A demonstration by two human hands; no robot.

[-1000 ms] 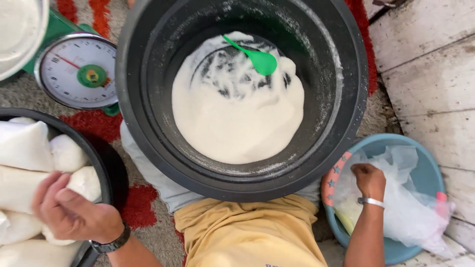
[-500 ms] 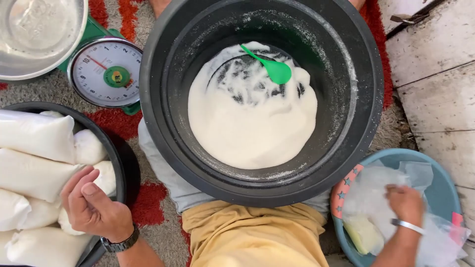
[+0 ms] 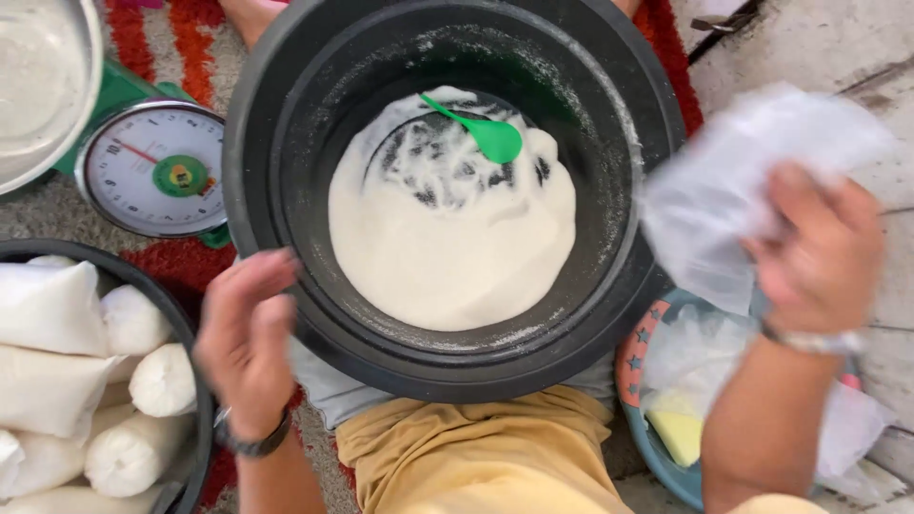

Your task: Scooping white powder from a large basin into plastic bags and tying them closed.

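Right hand (image 3: pixel 824 252): grip closed on a clear plastic bag (image 3: pixel 738 186), right of frame.
Left hand (image 3: pixel 246 343): grip open, empty, beside the black tub (image 3: pixel 286 143) rim.

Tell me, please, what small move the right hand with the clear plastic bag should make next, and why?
Probably bring the clear plastic bag over the black tub and open it with the free left hand. The right hand holds it beside the tub, and the green scoop lies in the white powder.
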